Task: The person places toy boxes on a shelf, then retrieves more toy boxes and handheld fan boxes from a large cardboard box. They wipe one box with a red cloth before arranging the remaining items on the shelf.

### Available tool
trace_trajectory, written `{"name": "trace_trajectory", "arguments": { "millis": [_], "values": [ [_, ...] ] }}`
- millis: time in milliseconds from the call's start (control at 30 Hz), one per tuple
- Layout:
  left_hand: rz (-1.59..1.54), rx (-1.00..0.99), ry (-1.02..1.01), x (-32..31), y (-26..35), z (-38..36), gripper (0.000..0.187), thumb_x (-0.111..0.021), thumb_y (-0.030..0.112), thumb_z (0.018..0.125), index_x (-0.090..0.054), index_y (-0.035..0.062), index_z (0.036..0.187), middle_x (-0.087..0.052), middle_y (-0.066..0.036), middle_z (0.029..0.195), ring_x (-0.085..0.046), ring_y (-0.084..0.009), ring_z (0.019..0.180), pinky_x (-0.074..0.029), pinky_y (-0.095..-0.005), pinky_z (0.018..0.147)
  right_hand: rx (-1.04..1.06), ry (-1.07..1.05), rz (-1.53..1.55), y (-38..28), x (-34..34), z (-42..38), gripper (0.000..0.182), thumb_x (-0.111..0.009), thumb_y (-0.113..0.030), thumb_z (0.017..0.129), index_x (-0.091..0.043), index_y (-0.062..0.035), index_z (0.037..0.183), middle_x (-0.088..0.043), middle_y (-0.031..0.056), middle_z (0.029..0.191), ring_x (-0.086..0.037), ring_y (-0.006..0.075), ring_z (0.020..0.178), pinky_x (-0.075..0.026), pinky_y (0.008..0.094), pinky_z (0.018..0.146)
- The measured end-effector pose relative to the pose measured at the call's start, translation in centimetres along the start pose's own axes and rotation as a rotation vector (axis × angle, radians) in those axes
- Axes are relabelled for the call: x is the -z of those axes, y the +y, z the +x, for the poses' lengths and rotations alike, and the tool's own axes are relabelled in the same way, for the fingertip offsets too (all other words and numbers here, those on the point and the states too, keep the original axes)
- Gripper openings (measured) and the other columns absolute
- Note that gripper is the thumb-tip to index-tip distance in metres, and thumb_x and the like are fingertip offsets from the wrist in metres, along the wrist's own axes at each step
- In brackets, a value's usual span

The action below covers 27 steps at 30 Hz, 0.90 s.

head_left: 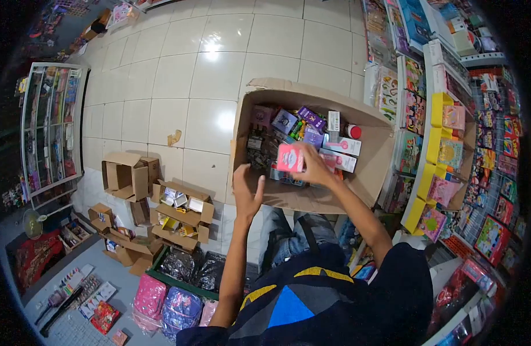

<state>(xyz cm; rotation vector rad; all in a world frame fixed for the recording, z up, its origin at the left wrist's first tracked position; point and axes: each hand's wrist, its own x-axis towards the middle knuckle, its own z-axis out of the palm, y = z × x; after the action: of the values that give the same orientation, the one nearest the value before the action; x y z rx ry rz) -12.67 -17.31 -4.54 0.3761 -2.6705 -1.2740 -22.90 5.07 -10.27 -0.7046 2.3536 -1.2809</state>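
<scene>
My right hand [316,167] grips a small pink box [291,157] with a pale picture on its front, held above the contents of a large cardboard box [372,161]. At that box's near left edge is my left hand [248,193], fingers and thumb apart, with nothing in it. Inside the cardboard box lie a purple box [312,118], a dark blue-purple box [284,121], several white boxes with pink pictures [342,145] and a red-lidded round container [354,131]. Part of the contents is hidden behind my right hand and the pink box.
Shelves of packaged goods [435,144] stand close on the right. Smaller open cartons [181,213] sit on the floor at left, near wrapped backpacks [181,311] and a green crate [156,268]. A glass display case [53,121] is at far left; tiled floor [167,86] lies beyond.
</scene>
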Motion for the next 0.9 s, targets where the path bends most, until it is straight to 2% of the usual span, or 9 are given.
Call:
{"name": "trace_trajectory", "arguments": {
  "millis": [67, 133, 200, 333, 467, 533, 633, 833, 900],
  "values": [
    [-0.153, 0.024, -0.092, -0.9, 1.1, 1.2, 0.058, -0.072, 0.020, 0.081, -0.043, 0.0004, 0.127, -0.055, -0.016, 0.116, -0.054, -0.0284, 0.102, -0.040, -0.0370, 0.094, 0.095, -0.096, 0.000, -2.8, 0.6, -0.8, 0.079, -0.077, -0.021, 0.060, -0.041, -0.0060, 0.129, -0.043, 0.0178, 0.133, -0.040, 0.0357, 0.126, -0.032, 0.0440, 0.106],
    [-0.525, 0.309, -0.375, -1.8, 0.1, 1.6, 0.063, -0.074, 0.022, 0.080, -0.042, 0.0018, 0.131, -0.057, -0.015, 0.117, -0.057, -0.0226, 0.102, -0.045, -0.0338, 0.091, 0.250, -0.164, 0.012, -4.6, 0.6, -1.4, 0.081, -0.077, -0.021, 0.059, -0.039, -0.0072, 0.130, -0.044, 0.0148, 0.133, -0.039, 0.0350, 0.127, -0.031, 0.0448, 0.107],
    [-0.487, 0.412, -0.652, -1.2, 0.3, 2.5, 0.058, -0.074, 0.018, 0.081, -0.046, 0.0014, 0.128, -0.057, -0.014, 0.117, -0.057, -0.0201, 0.102, -0.045, -0.0317, 0.092, 0.217, -0.236, 0.042, -5.6, 0.6, -2.0, 0.080, -0.077, -0.022, 0.062, -0.038, -0.0088, 0.130, -0.042, 0.0128, 0.135, -0.038, 0.0348, 0.128, -0.031, 0.0454, 0.108],
    [-0.603, 0.490, -0.622, -0.8, -0.4, 1.9, 0.057, -0.073, 0.011, 0.080, -0.047, 0.0021, 0.130, -0.055, -0.013, 0.120, -0.055, -0.0174, 0.107, -0.044, -0.0305, 0.094, 0.134, -0.139, 0.189, -5.5, 1.5, -2.6, 0.067, -0.075, -0.025, 0.074, -0.040, -0.0082, 0.129, -0.042, 0.0138, 0.134, -0.040, 0.0347, 0.126, -0.034, 0.0437, 0.105],
    [-0.698, 0.474, -0.509, -0.1, -1.7, 0.3, 0.065, -0.070, 0.003, 0.080, -0.040, 0.0037, 0.137, -0.054, -0.012, 0.124, -0.053, -0.0181, 0.113, -0.043, -0.0322, 0.098, -0.188, 0.023, -0.008, 4.1, -0.5, -4.6, 0.057, -0.070, -0.027, 0.080, -0.046, -0.0052, 0.126, -0.043, 0.0170, 0.131, -0.047, 0.0350, 0.118, -0.039, 0.0404, 0.099],
    [-0.690, 0.499, -0.466, 0.4, -1.7, 0.0, 0.066, -0.068, 0.001, 0.080, -0.038, 0.0039, 0.139, -0.054, -0.012, 0.124, -0.053, -0.0187, 0.114, -0.042, -0.0330, 0.099, -0.443, 0.028, -0.087, 8.1, 0.3, -5.7, 0.061, -0.072, -0.026, 0.077, -0.045, -0.0052, 0.128, -0.044, 0.0182, 0.129, -0.046, 0.0367, 0.117, -0.039, 0.0419, 0.099],
    [-0.743, 0.470, -0.380, 1.4, 0.3, 0.3, 0.069, -0.063, -0.005, 0.078, -0.037, 0.0079, 0.141, -0.056, -0.009, 0.119, -0.055, -0.0166, 0.108, -0.047, -0.0313, 0.092, -0.456, 0.134, -0.401, 11.3, 0.8, -7.6, 0.059, -0.075, -0.024, 0.070, -0.051, -0.0036, 0.119, -0.049, 0.0199, 0.120, -0.047, 0.0368, 0.115, -0.035, 0.0423, 0.101],
    [-0.914, 0.570, -0.348, 1.2, 0.1, 0.1, 0.057, -0.054, -0.005, 0.078, -0.041, 0.0087, 0.132, -0.055, -0.008, 0.115, -0.056, -0.0151, 0.103, -0.049, -0.0288, 0.087, -0.643, -0.170, -0.173, 13.8, 1.1, -8.7, 0.075, -0.084, -0.031, 0.057, -0.051, -0.0042, 0.119, -0.046, 0.0201, 0.124, -0.044, 0.0370, 0.116, -0.037, 0.0433, 0.099],
    [-0.962, 0.635, -0.327, 1.4, 0.6, -0.1, 0.055, -0.053, -0.005, 0.079, -0.043, 0.0089, 0.131, -0.054, -0.007, 0.116, -0.056, -0.0155, 0.105, -0.050, -0.0294, 0.087, -0.611, -0.072, -0.026, 14.2, 0.2, -9.6, 0.076, -0.086, -0.032, 0.055, -0.052, -0.0037, 0.118, -0.047, 0.0193, 0.124, -0.045, 0.0355, 0.117, -0.039, 0.0430, 0.098]
  ]
}}
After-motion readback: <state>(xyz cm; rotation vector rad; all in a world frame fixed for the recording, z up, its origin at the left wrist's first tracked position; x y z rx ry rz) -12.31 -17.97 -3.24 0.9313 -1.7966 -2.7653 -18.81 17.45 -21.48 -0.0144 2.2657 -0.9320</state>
